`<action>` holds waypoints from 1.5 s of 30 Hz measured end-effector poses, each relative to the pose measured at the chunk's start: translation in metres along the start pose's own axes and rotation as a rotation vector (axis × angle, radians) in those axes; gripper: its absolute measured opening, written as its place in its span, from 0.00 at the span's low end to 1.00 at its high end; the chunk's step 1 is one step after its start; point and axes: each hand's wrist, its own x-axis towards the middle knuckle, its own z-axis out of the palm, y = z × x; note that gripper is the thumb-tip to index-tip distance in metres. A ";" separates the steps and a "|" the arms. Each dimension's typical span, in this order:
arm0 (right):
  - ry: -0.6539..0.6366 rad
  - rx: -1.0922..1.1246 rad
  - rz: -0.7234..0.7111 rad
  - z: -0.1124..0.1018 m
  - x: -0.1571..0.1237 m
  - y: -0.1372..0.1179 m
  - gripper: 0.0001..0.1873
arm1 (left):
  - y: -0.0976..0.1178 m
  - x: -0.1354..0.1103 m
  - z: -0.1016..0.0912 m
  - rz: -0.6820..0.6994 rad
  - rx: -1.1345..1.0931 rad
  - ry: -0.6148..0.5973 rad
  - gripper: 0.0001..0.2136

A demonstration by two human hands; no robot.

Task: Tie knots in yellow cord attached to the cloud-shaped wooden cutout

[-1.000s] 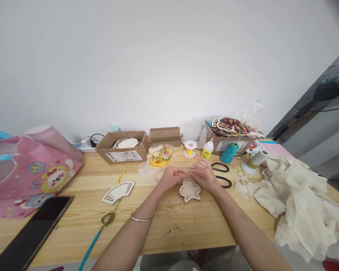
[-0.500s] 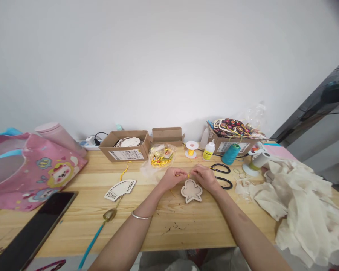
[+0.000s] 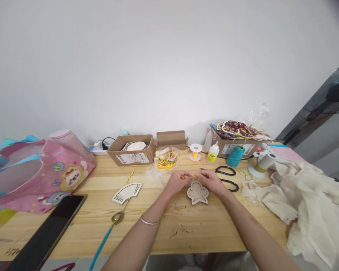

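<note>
Both hands meet near the middle of the wooden table, just above a flower-shaped wooden piece [image 3: 197,193] that lies flat. Between the fingertips runs a short yellow cord [image 3: 194,177] at the top of that piece. My left hand [image 3: 180,181] pinches the cord from the left, with a loose end trailing under it. My right hand [image 3: 210,180] pinches it from the other side. Close to my right hand lie scissors with black handles [image 3: 229,185]; their blades are partly hidden. Farther left rests a fan-shaped wooden piece [image 3: 127,193] with yellow cord and a teal tassel [image 3: 104,241].
Along the wall stand an open cardboard box [image 3: 132,158], a bag of yellow cords [image 3: 166,160], a yellow spool [image 3: 196,152], a glue bottle [image 3: 213,152] and teal thread [image 3: 235,156]. Cream cloth [image 3: 313,195] covers the right side. A phone [image 3: 49,229] and pink bag [image 3: 59,173] are left.
The whole view has shifted, so everything appears slightly farther right and lower. Both hands keep pinching the yellow cord, with the fingertips slightly farther apart.
</note>
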 end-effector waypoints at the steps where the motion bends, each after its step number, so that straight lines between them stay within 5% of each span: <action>1: -0.020 0.048 0.000 0.000 0.000 0.000 0.17 | 0.000 0.000 0.000 0.000 -0.014 0.014 0.10; 7: -0.098 0.085 -0.034 0.005 0.001 0.004 0.16 | 0.005 0.000 0.000 -0.054 -0.061 0.030 0.11; 13: 0.037 -0.259 -0.235 0.010 0.000 0.002 0.15 | 0.004 0.001 -0.003 -0.046 -0.106 0.005 0.10; 20: 0.120 -0.545 -0.302 0.008 -0.001 0.003 0.13 | 0.005 0.001 -0.004 -0.042 -0.121 -0.069 0.12; 45: 0.176 -0.697 -0.360 0.008 -0.002 -0.004 0.07 | 0.010 -0.006 0.000 0.019 0.032 -0.043 0.12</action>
